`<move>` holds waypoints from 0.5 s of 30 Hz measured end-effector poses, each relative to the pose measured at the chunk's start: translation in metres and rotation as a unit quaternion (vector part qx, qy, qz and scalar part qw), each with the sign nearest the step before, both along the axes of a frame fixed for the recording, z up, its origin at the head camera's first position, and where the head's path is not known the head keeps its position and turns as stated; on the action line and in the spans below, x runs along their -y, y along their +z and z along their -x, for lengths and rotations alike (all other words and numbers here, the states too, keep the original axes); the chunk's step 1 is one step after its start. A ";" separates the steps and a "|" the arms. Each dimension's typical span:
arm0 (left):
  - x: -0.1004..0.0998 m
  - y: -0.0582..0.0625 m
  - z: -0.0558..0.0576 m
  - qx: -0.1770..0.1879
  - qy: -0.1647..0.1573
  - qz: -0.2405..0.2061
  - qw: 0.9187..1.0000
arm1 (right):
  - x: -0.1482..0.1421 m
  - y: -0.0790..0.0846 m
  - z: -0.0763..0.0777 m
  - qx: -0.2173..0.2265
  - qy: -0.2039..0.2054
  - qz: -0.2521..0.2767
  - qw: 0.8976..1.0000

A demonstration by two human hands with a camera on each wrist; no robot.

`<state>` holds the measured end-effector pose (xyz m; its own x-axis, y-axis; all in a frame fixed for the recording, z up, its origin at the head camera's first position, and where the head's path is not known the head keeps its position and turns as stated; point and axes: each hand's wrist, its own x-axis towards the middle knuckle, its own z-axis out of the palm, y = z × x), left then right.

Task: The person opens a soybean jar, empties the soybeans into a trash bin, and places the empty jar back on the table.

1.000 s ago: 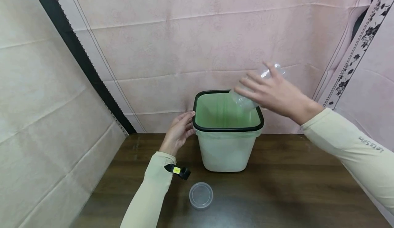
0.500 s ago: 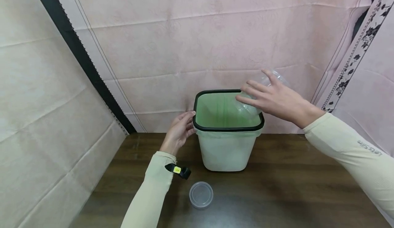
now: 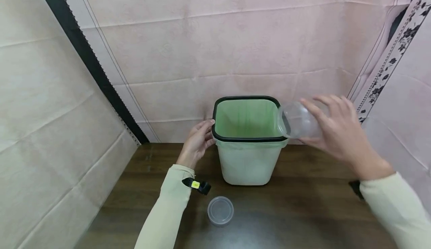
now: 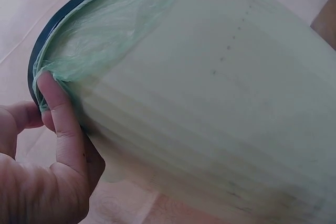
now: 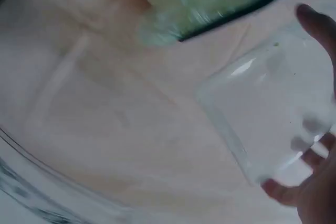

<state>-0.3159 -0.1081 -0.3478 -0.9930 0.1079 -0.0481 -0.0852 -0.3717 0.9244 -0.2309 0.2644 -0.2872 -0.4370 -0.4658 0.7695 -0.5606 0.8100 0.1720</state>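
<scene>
A pale green trash bin (image 3: 249, 165) with a black rim and a thin green liner bag (image 4: 100, 30) stands upright at the back of the table. My left hand (image 3: 196, 144) pinches the bin's rim at its left side, thumb above and fingers below. With my right hand (image 3: 340, 133) I grip a clear plastic jar (image 3: 299, 120), tilted on its side, its open mouth facing left by the bin's right rim. In the right wrist view the clear jar (image 5: 262, 108) looks empty apart from a few specks. A round translucent lid (image 3: 220, 211) lies flat in front of the bin.
The dark wooden table (image 3: 303, 215) meets a pinkish cloth backdrop (image 3: 202, 47) right behind the bin. More cloth walls close in the left and right sides.
The right hand has turned the jar from over the bin's opening and brought it rightward and down, beside the rim. The left hand, the bin and the lid stay in place.
</scene>
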 end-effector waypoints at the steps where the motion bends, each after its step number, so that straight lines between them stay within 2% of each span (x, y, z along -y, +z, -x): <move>1: -0.001 0.000 0.000 -0.001 0.002 0.001 1.000 | -0.003 -0.014 -0.005 0.003 -0.010 0.047 0.999; 3: -0.002 -0.001 0.000 0.000 0.005 0.003 1.000 | -0.008 -0.046 -0.018 0.034 -0.028 0.143 0.989; 4: -0.004 -0.001 0.000 -0.001 0.004 0.005 1.000 | -0.009 -0.062 -0.025 0.063 -0.040 0.188 0.979; 6: -0.006 -0.001 0.000 -0.003 0.001 0.007 1.000 | -0.006 -0.094 -0.037 0.125 -0.053 0.271 0.953; 8: -0.007 0.000 -0.001 -0.004 0.000 0.007 1.000 | 0.002 -0.121 -0.050 0.200 -0.061 0.333 0.919; 10: -0.007 0.000 -0.001 -0.003 0.004 0.003 1.000 | 0.016 -0.144 -0.060 0.260 -0.062 0.369 0.890; 12: -0.007 -0.001 -0.001 -0.001 0.013 -0.005 1.000 | 0.033 -0.164 -0.068 0.306 -0.056 0.390 0.867; 15: -0.007 -0.002 -0.002 -0.001 0.023 -0.013 1.000 | 0.057 -0.186 -0.075 0.349 -0.043 0.394 0.849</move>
<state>-0.3143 -0.1015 -0.3497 -0.9970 0.0639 -0.0433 -0.0653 -0.3990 0.9146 -0.1557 0.2074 -0.4734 -0.9209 0.1305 0.3673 -0.2364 0.5623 -0.7924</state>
